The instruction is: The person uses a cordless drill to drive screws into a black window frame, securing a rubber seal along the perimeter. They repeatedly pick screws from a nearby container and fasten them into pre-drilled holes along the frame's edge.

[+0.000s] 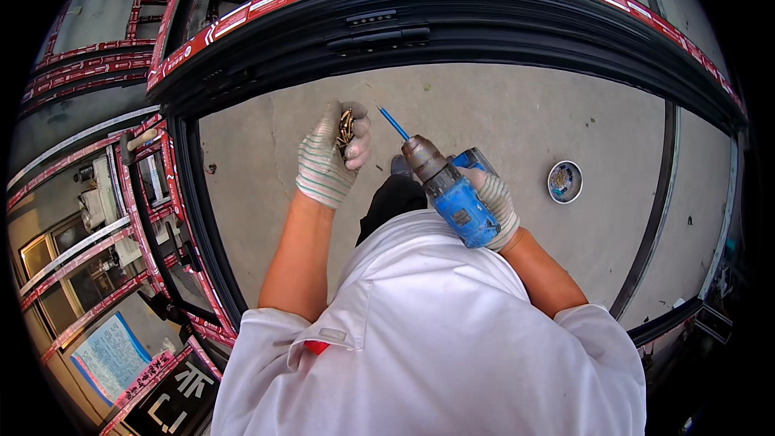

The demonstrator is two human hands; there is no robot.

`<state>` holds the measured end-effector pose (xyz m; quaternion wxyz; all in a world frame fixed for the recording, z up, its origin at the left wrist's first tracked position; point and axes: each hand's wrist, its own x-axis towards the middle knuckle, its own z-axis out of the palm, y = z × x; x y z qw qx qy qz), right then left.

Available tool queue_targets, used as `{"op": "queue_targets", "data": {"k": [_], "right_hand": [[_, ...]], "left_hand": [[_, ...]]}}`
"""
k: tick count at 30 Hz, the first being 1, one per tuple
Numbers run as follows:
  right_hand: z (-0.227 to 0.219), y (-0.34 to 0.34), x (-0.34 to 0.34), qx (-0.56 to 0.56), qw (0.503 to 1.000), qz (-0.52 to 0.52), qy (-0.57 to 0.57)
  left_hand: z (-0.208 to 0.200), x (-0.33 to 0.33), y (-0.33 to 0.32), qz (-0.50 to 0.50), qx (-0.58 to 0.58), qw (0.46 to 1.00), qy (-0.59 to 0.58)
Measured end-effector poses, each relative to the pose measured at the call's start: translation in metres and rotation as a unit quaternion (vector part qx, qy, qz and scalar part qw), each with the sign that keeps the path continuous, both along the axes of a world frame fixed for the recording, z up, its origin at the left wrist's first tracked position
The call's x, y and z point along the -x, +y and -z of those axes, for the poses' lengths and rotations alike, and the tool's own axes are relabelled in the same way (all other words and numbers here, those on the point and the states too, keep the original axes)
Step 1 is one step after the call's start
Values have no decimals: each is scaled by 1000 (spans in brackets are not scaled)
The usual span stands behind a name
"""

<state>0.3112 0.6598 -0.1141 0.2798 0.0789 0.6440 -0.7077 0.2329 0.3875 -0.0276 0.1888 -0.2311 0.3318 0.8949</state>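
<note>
In a pale glove with green stripes, my left hand (329,153) is curled around a small heap of brass-coloured screws (345,129). My right hand (494,203), gloved too, grips a blue cordless drill (462,202) by its handle. A long blue bit (393,123) sticks out of the drill's chuck and points up and left, a short way from the screws and touching nothing. Ahead of both hands runs a black metal frame (299,52) with red printed film along its outer edge. Dark fittings (379,36) sit on its inner face.
A round metal bowl (564,182) with small parts in it stands on the concrete floor (581,125) at right. Left of me, more film-wrapped frames (89,56) are stacked. A hammer with a wooden handle (144,140) rests there. A dark bar (652,218) bounds the right side.
</note>
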Motion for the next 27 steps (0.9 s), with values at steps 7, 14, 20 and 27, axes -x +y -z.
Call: {"op": "queue_targets", "data": {"k": [7, 14, 20, 27], "right_hand": [[-90, -31, 19, -148, 947, -109, 262], [-53, -108, 6, -38, 992, -28, 116], [-52, -182, -8, 434, 826, 194, -303], [-59, -228, -33, 268, 943, 160, -113]], "left_hand": [[4, -1, -23, 40, 54, 997, 26], [0, 10, -81, 115, 73, 990, 21], [3, 9, -146, 140, 71, 988, -9], [12, 8, -193, 144, 17, 989, 30]]}}
